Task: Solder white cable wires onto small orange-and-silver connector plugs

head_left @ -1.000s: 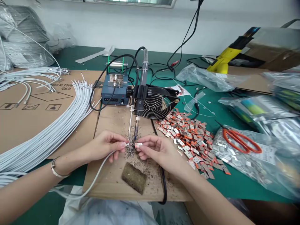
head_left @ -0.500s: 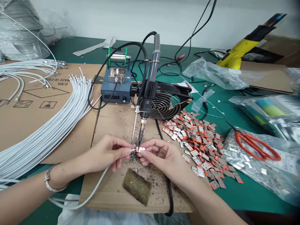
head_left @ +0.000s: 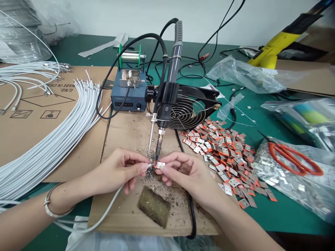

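Observation:
My left hand (head_left: 131, 169) pinches a white cable (head_left: 113, 202) close to its end, just left of the soldering iron's tip. Between the thumb and fingers of my right hand (head_left: 180, 170) is a small USB connector (head_left: 160, 164), silver with an orange end facing the cable. The soldering iron (head_left: 164, 115), clamped upright in a stand, points down at the orange end. A thin metal solder feed tube (head_left: 151, 137) comes down beside it. Whether cable and connector touch is too small to tell.
Many connectors (head_left: 222, 153) lie heaped at right, near orange-handled scissors (head_left: 295, 158) on a plastic bag. A fan guard (head_left: 187, 113) and a blue solder feeder (head_left: 129, 94) stand behind. White cables (head_left: 65, 132) lie bundled left; a brown sponge (head_left: 154, 205) sits in front.
The camera view has shifted slightly. My right hand has drawn the connector a little to the right relative to the iron's tip. Both hands keep their pinch.

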The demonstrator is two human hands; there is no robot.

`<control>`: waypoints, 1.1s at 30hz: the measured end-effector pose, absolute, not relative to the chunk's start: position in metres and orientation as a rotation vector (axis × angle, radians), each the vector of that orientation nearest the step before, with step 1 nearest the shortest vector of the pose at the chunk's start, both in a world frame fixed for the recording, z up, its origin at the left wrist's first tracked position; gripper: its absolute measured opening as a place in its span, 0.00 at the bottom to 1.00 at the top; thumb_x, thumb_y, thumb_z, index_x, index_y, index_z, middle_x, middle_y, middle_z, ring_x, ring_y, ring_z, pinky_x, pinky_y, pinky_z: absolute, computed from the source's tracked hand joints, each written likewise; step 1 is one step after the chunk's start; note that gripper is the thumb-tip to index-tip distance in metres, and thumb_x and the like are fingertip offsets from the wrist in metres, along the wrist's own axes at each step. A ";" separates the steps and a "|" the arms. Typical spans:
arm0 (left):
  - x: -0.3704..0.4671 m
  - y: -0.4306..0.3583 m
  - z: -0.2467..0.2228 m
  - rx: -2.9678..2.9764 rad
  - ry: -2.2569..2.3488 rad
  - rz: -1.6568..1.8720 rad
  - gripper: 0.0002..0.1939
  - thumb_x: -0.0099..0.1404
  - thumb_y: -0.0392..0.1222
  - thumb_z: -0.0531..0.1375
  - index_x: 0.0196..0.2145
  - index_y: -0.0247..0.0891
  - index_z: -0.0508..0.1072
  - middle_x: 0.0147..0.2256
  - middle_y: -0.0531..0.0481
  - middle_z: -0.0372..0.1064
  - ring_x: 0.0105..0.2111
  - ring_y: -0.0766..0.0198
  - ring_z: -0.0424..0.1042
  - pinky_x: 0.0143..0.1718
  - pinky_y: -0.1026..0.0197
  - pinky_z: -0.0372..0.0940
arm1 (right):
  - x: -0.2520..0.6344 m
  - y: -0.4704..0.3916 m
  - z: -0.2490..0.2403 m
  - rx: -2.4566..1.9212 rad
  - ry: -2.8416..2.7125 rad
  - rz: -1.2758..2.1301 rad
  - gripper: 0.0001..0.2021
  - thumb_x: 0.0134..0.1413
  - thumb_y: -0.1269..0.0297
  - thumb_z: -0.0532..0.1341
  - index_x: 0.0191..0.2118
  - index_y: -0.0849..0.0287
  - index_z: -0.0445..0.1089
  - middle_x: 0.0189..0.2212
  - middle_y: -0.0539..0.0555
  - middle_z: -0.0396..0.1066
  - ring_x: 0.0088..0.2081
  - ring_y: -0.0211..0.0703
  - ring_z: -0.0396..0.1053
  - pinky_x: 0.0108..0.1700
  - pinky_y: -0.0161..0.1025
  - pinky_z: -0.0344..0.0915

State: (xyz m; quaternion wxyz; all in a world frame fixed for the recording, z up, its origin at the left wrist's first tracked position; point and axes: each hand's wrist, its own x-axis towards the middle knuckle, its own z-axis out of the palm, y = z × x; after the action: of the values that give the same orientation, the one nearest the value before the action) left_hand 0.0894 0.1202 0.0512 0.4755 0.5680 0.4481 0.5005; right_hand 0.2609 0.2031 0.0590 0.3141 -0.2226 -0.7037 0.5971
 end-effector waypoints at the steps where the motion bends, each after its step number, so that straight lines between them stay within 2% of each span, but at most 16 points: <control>1: 0.090 0.120 0.051 1.385 1.095 1.228 0.08 0.59 0.39 0.58 0.30 0.31 0.72 0.12 0.57 0.60 0.11 0.75 0.58 0.12 0.75 0.57 | 0.261 0.203 0.059 -0.588 -1.853 1.575 0.11 0.38 0.62 0.70 0.29 0.62 0.73 0.23 0.54 0.75 0.21 0.31 0.68 0.22 0.25 0.66; 10: 0.090 0.121 0.051 1.383 1.114 1.247 0.08 0.58 0.40 0.59 0.25 0.32 0.71 0.12 0.57 0.60 0.11 0.75 0.59 0.11 0.75 0.58 | 0.260 0.201 0.063 -0.646 -1.870 1.509 0.15 0.35 0.57 0.71 0.28 0.61 0.72 0.22 0.55 0.74 0.17 0.31 0.63 0.17 0.28 0.62; 19: 0.089 0.121 0.049 1.361 1.084 1.273 0.07 0.57 0.38 0.60 0.28 0.30 0.73 0.14 0.56 0.62 0.11 0.74 0.59 0.11 0.73 0.58 | 0.261 0.201 0.061 -0.602 -1.903 1.479 0.11 0.39 0.61 0.69 0.29 0.61 0.73 0.23 0.53 0.74 0.17 0.29 0.62 0.17 0.27 0.58; 24: 0.090 0.122 0.052 1.336 1.079 1.274 0.07 0.56 0.38 0.60 0.30 0.30 0.73 0.18 0.56 0.64 0.11 0.74 0.60 0.11 0.73 0.58 | 0.262 0.201 0.062 -0.553 -1.917 1.470 0.09 0.41 0.62 0.69 0.29 0.60 0.73 0.23 0.53 0.75 0.19 0.32 0.65 0.19 0.28 0.60; 29: 0.089 0.122 0.050 1.372 1.080 1.248 0.07 0.59 0.38 0.58 0.29 0.30 0.72 0.14 0.57 0.61 0.11 0.74 0.59 0.11 0.74 0.58 | 0.261 0.202 0.061 -0.549 -1.925 1.462 0.08 0.41 0.63 0.68 0.29 0.60 0.73 0.23 0.53 0.75 0.20 0.33 0.66 0.19 0.28 0.59; 33: 0.088 0.122 0.049 1.385 1.082 1.232 0.08 0.59 0.39 0.58 0.29 0.30 0.72 0.15 0.57 0.61 0.11 0.74 0.59 0.12 0.73 0.58 | 0.262 0.202 0.062 -0.581 -1.928 1.451 0.09 0.41 0.62 0.68 0.29 0.60 0.73 0.23 0.54 0.75 0.21 0.33 0.67 0.19 0.28 0.59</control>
State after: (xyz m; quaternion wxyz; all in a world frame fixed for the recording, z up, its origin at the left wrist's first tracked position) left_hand 0.0881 0.1217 0.0493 0.4776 0.5670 0.4429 0.5042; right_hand 0.2617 0.2015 0.0625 0.3236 -0.2216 -0.7350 0.5531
